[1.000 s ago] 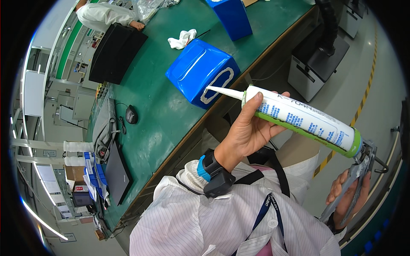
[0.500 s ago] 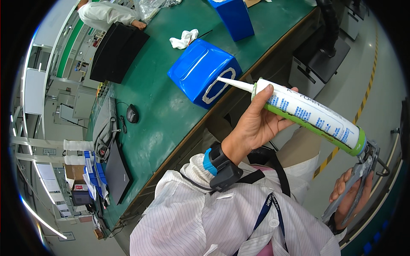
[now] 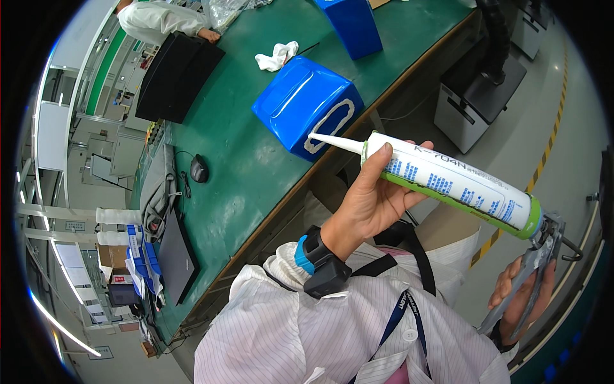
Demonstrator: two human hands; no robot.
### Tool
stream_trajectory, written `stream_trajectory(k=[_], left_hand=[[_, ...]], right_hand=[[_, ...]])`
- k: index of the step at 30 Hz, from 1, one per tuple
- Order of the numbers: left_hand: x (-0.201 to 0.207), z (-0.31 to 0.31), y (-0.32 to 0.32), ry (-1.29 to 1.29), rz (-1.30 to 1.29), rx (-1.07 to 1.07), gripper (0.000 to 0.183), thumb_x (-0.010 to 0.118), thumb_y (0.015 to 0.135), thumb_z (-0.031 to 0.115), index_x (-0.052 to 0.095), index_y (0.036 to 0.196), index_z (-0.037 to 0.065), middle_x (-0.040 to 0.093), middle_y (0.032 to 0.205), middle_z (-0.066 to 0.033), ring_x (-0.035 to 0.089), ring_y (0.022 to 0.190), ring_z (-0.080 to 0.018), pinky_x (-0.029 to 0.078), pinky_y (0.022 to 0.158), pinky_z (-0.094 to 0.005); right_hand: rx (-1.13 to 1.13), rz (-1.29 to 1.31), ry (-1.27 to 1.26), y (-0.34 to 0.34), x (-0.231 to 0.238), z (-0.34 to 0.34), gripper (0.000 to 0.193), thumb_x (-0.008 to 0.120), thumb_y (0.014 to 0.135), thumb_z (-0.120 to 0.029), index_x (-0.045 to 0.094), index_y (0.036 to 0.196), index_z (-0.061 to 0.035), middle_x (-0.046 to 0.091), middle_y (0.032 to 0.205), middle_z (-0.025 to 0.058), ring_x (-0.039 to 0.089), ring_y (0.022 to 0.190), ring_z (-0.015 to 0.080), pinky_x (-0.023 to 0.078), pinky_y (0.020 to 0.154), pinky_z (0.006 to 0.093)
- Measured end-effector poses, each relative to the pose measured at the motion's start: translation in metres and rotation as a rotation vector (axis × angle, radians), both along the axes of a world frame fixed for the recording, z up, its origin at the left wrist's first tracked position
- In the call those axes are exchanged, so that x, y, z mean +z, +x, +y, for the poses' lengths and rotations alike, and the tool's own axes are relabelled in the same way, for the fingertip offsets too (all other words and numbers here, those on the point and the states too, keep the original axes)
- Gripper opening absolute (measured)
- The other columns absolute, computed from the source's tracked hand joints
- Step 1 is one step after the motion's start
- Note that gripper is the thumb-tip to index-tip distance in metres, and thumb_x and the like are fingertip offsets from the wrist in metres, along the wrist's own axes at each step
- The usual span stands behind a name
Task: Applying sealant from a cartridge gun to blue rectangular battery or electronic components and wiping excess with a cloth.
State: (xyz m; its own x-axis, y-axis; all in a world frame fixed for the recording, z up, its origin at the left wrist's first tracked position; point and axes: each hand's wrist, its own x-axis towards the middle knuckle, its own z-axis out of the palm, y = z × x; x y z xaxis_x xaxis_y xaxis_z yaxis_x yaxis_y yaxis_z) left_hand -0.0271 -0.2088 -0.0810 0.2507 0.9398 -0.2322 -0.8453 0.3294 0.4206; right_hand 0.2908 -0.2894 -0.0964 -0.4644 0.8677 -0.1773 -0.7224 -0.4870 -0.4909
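Note:
My left hand is wrapped round the front part of a white and green sealant cartridge, its thumb on top. Behind it, my right hand grips the metal handle of the caulking gun that carries the cartridge. The white nozzle points left, its tip at the lower left edge of the near end of a shiny blue block. On that end face runs a loop of white sealant. The block lies on a green tabletop close to its edge.
Another blue block stands farther back, near a crumpled white cloth. A mouse, grey fabric and a dark laptop lie at the left. Beyond a black panel, another person's hand rests on the table.
The nozzle tip has moved left and down along the block's end face, from the top corner to the lower left. My left hand and the cartridge have shifted the same way.

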Motion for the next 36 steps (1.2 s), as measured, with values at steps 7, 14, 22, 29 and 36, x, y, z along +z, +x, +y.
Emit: stream_trajectory(k=[7, 14, 22, 29, 36], left_hand=[[-0.001, -0.005, -0.002, -0.002, -0.074, -0.009, 0.044, 0.059, 0.090, 0.033, 0.048, 0.118, 0.002, 0.046, 0.131, -0.0202, 0.044, 0.124, -0.0341, 0.041, 0.100, -0.0519], [-0.005, -0.006, -0.001, -0.033, -0.090, -0.001, 0.044, 0.059, 0.089, 0.033, 0.048, 0.118, 0.002, 0.046, 0.131, -0.0198, 0.045, 0.123, -0.0338, 0.042, 0.100, -0.0516], [-0.006, -0.007, -0.002, -0.036, -0.042, 0.003, 0.044, 0.059, 0.090, 0.034, 0.049, 0.119, 0.003, 0.046, 0.132, -0.0191, 0.045, 0.124, -0.0328, 0.043, 0.099, -0.0491], [-0.013, -0.009, -0.001, -0.040, -0.033, -0.020, 0.044, 0.058, 0.090, 0.035, 0.049, 0.119, 0.003, 0.045, 0.134, -0.0180, 0.045, 0.124, -0.0331, 0.043, 0.100, -0.0493], [-0.012, -0.008, 0.000, -0.092, 0.026, 0.007, 0.053, 0.063, 0.086, 0.039, 0.049, 0.121, 0.002, 0.043, 0.136, -0.0179, 0.042, 0.125, -0.0363, 0.042, 0.099, -0.0523]], right_hand=[[-0.036, 0.029, -0.038, -0.006, 0.002, 0.001, 0.078, 0.025, 0.091, -0.060, 0.048, 0.100, 0.0136, 0.058, 0.076, 0.0321, 0.064, 0.066, 0.0439, 0.054, 0.058, 0.0530], [-0.027, 0.058, -0.054, -0.009, 0.007, 0.002, 0.078, 0.024, 0.092, -0.060, 0.047, 0.100, 0.0149, 0.058, 0.079, 0.0336, 0.064, 0.071, 0.0444, 0.054, 0.061, 0.0540], [-0.019, 0.069, -0.062, -0.009, -0.001, 0.003, 0.078, 0.023, 0.092, -0.060, 0.047, 0.099, 0.0145, 0.058, 0.079, 0.0331, 0.065, 0.070, 0.0442, 0.054, 0.061, 0.0534], [-0.011, 0.037, -0.035, -0.006, -0.008, -0.001, 0.079, 0.023, 0.092, -0.061, 0.048, 0.100, 0.0131, 0.060, 0.080, 0.0315, 0.065, 0.070, 0.0422, 0.055, 0.061, 0.0526], [-0.051, -0.061, -0.107, -0.011, -0.009, -0.002, 0.073, 0.021, 0.093, -0.060, 0.048, 0.091, 0.0078, 0.058, 0.068, 0.0256, 0.063, 0.056, 0.0367, 0.055, 0.050, 0.0474]])
